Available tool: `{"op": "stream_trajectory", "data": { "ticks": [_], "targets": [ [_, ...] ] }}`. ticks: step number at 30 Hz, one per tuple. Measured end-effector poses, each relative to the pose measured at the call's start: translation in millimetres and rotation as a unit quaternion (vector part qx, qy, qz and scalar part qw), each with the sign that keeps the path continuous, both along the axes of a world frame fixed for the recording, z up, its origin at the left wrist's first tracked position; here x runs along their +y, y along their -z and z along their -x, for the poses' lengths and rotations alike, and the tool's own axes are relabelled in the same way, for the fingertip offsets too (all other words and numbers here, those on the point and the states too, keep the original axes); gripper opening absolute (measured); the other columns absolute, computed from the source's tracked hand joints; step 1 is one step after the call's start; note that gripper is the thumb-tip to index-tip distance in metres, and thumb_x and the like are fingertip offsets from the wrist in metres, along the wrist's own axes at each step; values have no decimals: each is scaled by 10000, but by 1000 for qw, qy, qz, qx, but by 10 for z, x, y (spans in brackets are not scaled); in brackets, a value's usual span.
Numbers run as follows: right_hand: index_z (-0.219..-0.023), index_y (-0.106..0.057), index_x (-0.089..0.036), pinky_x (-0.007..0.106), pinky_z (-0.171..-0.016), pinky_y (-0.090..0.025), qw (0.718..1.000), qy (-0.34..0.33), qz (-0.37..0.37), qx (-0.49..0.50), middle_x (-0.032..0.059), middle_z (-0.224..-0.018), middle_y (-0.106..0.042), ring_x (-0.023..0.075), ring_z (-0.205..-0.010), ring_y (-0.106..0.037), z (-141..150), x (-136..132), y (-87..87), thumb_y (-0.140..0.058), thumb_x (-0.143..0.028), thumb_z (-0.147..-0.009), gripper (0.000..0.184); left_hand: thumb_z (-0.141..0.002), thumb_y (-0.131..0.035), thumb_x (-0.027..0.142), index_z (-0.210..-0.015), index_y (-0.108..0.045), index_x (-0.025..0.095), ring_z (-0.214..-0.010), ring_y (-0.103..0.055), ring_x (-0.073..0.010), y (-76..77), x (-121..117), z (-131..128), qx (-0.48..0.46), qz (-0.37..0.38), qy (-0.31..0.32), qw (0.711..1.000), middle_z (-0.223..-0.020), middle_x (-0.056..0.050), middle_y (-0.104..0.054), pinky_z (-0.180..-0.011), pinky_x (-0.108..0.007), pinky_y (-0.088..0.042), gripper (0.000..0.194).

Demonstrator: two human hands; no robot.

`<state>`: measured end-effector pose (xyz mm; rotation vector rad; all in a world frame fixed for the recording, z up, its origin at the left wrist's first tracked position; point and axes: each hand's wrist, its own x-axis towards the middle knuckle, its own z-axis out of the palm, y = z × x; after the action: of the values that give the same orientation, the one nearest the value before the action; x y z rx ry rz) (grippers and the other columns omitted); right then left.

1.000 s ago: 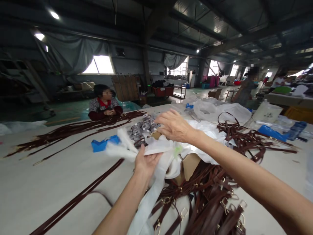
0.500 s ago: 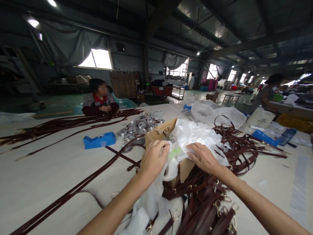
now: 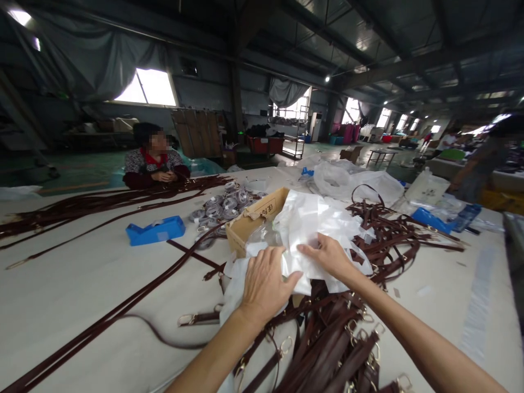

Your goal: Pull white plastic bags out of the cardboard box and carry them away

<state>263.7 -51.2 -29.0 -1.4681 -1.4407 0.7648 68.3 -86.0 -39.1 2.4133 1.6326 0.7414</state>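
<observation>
A bunch of thin white plastic bags [image 3: 303, 213] lies over the right side of an open cardboard box [image 3: 245, 226]. My left hand [image 3: 266, 284] is closed on the near left part of this plastic, thumb pointing right and fingertips partly hidden. My right hand [image 3: 331, 259] grips the plastic's front from the right, between thumb and fingers. Beneath and in front of the box, dark brown leather straps [image 3: 331, 338] with gold-coloured metal clips spread toward me.
Coiled grey straps [image 3: 229, 202] are heaped left of the box, near a blue tape dispenser [image 3: 155, 230]. Long brown straps [image 3: 102, 202] stretch across the table's left. Another blue dispenser [image 3: 434, 220] stands at right. A person [image 3: 153, 158] sits across the table; another [image 3: 483, 164] stands far right.
The white plastic has been drawn toward me and now covers the box's near side, hiding the roll and green patch seen before. My left hand has moved lower. The view has shifted slightly right.
</observation>
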Motion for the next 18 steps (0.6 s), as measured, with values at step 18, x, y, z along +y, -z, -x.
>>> {"op": "stream_trajectory", "data": {
  "ticks": [18],
  "targets": [
    [-764,-693,-235,322,-794,-592,887,63,-50,454,-28,-871,-700,182,-889,-684,-109,-491,-2,-926,-432,-562,366,-790,-564,116,-984,-647,215,-1068,-544,-318,-341,319,78,-42,12,111,993,-1174,-118,-536,-973,-450,-431,233]
  ]
}}
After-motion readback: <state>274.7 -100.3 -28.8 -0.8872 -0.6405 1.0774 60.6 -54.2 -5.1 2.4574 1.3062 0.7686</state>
